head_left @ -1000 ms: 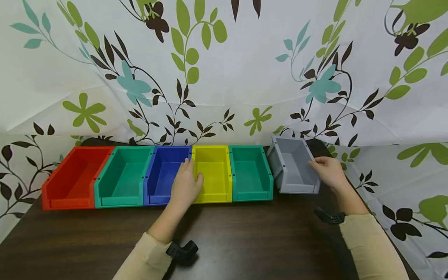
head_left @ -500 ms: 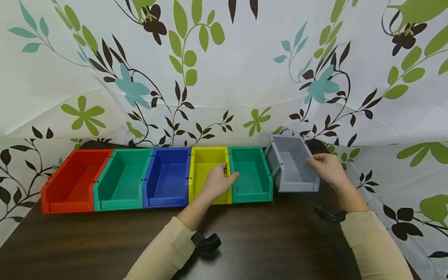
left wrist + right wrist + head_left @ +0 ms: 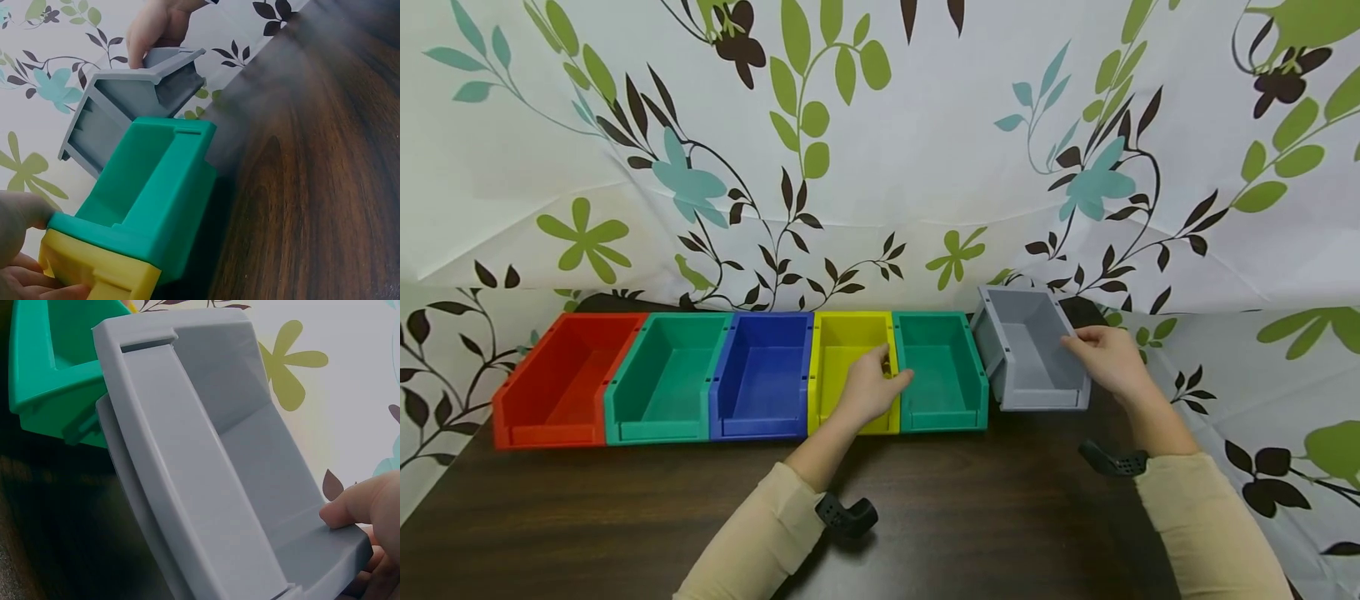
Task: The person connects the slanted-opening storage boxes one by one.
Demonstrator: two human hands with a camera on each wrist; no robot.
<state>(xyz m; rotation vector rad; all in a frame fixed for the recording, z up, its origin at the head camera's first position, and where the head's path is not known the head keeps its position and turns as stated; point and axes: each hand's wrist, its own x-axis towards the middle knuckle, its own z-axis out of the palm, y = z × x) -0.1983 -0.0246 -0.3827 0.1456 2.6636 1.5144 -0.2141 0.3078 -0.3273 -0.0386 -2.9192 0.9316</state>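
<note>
From the head camera, the step in hand looks like joining the grey bin (image 3: 1033, 350) to the row: it sits askew at the right end, its near corner close to the end green bin (image 3: 942, 371). The right hand (image 3: 1108, 360) holds its right wall, thumb inside and fingers out. The left hand (image 3: 871, 389) grips the wall where the yellow bin (image 3: 852, 367) meets the green one. The next move likely calls for turning the grey bin square and sliding it flush along the tabletop (image 3: 985, 517).

The left wrist view shows the grey bin (image 3: 134, 103) angled behind the green bin (image 3: 153, 187), whether touching cannot be told.

The right wrist view shows the grey bin (image 3: 225, 456) as plain matt plastic, empty, with a low slotted front lip; the thumb (image 3: 362, 503) presses inside its wall.
</note>
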